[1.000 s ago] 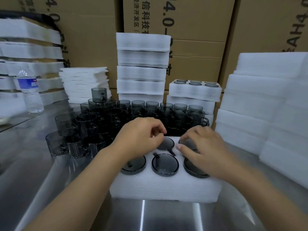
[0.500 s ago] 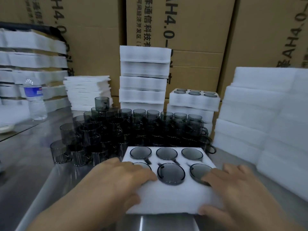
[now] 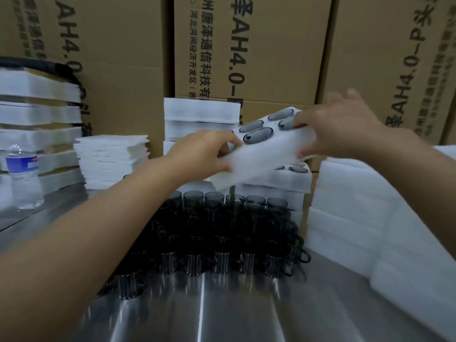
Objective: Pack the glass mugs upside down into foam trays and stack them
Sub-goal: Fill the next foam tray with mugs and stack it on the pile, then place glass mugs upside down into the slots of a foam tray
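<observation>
Both hands grip one filled tray in the air. The left hand (image 3: 207, 154) holds its lower left end, with fingers on the top face and the thumb on the near side. The right hand (image 3: 338, 127) pinches the raised right end in the same way, and its fingers lie over one mug base. Brown boxes (image 3: 246, 45) with printed letters fill the whole background. A steel table (image 3: 197, 314) takes the lower part of the view. On its right side stands a big foam pile (image 3: 370, 208). Many loose mugs (image 3: 222, 233) of dark glass stand upright and close together in the middle of the table, under the arms. Over them is the tray (image 3: 261, 161). Its long axis runs from lower left to upper right, so it is tilted, and its top face turns up and a little toward the camera. The mugs (image 3: 257, 135) in it sit upside down with their round bases up. Just below its right end is a stack (image 3: 278, 180) of filled trays, and I cannot tell if they touch. Behind the left hand rises a foam column (image 3: 199, 112), and to the left of it are thin sheets (image 3: 111, 156). A water bottle (image 3: 23, 174) stands at the far left.
</observation>
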A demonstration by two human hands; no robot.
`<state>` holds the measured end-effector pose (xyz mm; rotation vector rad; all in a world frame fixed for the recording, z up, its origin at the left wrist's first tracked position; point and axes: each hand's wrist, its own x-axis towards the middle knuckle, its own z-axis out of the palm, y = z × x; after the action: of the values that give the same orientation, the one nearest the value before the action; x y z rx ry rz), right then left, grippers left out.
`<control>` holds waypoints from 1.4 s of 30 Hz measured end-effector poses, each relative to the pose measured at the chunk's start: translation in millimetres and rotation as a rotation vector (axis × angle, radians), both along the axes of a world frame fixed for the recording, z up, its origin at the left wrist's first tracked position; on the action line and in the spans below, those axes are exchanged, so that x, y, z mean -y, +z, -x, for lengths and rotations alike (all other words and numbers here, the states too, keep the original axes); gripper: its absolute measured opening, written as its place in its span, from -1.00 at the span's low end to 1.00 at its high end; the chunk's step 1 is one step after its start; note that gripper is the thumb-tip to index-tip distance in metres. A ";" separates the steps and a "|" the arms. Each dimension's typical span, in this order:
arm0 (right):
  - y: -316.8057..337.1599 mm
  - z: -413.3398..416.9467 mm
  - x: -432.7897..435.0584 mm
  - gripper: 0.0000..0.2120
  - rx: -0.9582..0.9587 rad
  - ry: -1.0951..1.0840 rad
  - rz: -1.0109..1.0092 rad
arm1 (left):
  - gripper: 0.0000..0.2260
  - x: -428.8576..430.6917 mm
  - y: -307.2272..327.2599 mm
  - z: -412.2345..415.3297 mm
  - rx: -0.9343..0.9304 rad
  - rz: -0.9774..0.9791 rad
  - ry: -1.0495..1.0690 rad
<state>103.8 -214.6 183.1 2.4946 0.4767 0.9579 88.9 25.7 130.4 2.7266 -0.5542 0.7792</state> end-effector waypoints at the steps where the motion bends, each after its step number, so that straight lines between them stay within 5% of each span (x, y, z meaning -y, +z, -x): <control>1: 8.3 -10.9 -2.3 -0.48 -0.012 -0.030 0.028 | -0.59 0.4 -0.1 -15.5 -0.023 0.016 -0.021; 12: 38.1 -94.7 -14.7 -0.54 0.033 -0.347 0.167 | -0.61 23.0 16.6 -149.7 0.033 -0.009 -0.036; 18: 12.0 -156.9 -24.3 -0.92 -0.008 -0.676 0.145 | -0.55 49.2 25.7 -210.2 0.187 -0.295 0.097; 22: -12.3 -189.7 -27.3 -0.67 -0.100 -0.783 0.292 | -0.52 54.8 16.2 -236.1 0.182 -0.379 0.138; 28: -59.8 -217.1 -28.9 -0.54 -0.376 -0.895 0.179 | -0.44 69.2 -24.0 -245.8 0.049 -0.439 0.161; 32: -72.6 -208.6 -28.4 -0.39 -0.276 -0.786 -0.007 | -0.33 70.4 -31.5 -241.3 -0.083 -0.395 0.115; 34: -70.0 -195.0 -29.7 -0.48 -0.236 -0.689 -0.105 | -0.30 62.6 -35.2 -233.2 -0.124 -0.414 0.096; 39: -52.8 -110.9 -41.5 -0.58 -0.058 -0.144 -0.357 | -0.28 46.5 -55.3 -201.4 -0.070 -0.455 0.072; 42: -29.6 -69.8 -16.4 -0.58 0.126 -0.116 -0.461 | -0.30 40.2 -63.4 -174.0 0.014 -0.476 0.018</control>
<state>173.6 -198.2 153.6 2.7973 0.0703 1.2858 262.9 -14.6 67.1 3.1601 -0.8086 0.7493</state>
